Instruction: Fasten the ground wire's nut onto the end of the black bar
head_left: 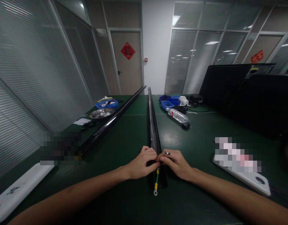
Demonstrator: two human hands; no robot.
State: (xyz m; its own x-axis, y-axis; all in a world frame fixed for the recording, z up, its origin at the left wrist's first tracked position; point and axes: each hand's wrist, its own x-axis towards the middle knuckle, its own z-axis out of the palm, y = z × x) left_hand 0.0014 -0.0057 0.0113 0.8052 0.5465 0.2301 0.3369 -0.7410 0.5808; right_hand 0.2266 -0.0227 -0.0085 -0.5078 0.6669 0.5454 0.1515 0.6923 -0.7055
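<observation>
Wire (157, 178) over rail's (154, 134) near end, likely light and flexible, best held by its yellow sleeve (156, 186); left hand (140, 162) and right hand (178, 162) curled at its far end, finger opening and exact hold indiscernible.

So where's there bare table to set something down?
Between the left rail and the middle rail; also between the bottle and the white case at right. It's crowded around the blue trays beyond the bottle, and by the bowl at left.
</observation>
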